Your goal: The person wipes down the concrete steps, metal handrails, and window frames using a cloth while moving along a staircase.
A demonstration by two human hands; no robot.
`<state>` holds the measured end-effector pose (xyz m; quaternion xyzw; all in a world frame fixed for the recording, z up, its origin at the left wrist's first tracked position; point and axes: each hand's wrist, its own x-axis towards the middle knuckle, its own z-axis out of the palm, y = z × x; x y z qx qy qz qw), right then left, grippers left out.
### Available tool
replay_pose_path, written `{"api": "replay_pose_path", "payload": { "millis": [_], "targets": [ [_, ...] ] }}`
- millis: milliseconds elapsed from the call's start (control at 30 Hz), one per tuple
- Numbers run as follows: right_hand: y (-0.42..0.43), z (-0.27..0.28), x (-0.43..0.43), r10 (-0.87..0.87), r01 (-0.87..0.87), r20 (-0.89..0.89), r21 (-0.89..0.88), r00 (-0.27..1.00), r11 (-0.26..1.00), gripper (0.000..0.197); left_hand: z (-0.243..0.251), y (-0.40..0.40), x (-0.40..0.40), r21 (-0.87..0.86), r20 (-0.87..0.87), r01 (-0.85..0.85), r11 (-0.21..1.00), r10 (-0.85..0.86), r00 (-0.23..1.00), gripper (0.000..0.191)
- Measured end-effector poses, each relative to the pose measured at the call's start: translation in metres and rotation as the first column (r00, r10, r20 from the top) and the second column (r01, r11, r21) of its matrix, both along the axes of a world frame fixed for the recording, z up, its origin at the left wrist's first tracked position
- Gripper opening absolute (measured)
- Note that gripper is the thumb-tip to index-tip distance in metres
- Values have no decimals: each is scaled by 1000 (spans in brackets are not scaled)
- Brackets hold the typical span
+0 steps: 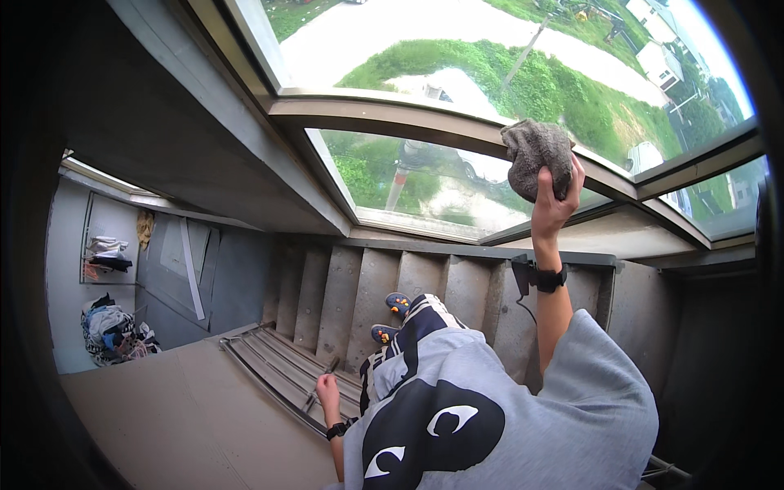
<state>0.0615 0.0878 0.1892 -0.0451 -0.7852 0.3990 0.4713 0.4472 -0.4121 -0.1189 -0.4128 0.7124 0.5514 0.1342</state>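
Note:
A bunched grey-brown towelling cloth (pixel 536 156) is gripped in my right hand (pixel 562 199), with that arm stretched up and forward. The cloth lies over the metal crossbar (pixel 392 119) of a window, between the upper glass pane (pixel 520 67) and the lower glass pane (pixel 429 177). Low on the left, my left hand (pixel 327 392) is curled beside the metal stair railing (pixel 275 373). A short dark piece (pixel 332 365) shows just above its fingers, and I cannot tell whether the hand holds it.
Concrete stairs (pixel 367 275) descend leftward beneath me; my feet in dark clogs (pixel 398 303) stand on them. A dark ledge (pixel 588 257) runs under the window. A sloping concrete underside (pixel 245 153) hangs at upper left. Below lie a clothes heap (pixel 110 331) and a wall rack (pixel 107 251).

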Motion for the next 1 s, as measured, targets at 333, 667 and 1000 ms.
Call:
{"api": "replay_pose_path", "payload": {
  "millis": [333,667,1000],
  "targets": [
    [30,-38,-55,-369,111,454,500,811,859,49,137,100,-222,-285,-130,624,727,-675,726,20],
    [2,-23,-79,-382,28,448,620,808,784,50,254,232,-383,-342,-485,702,624,-758,437,38],
    [-137,-39,-146,53,-243,300,645,953,725,21,269,248,-487,-534,-593,413,738,-675,439,59]
  ]
}}
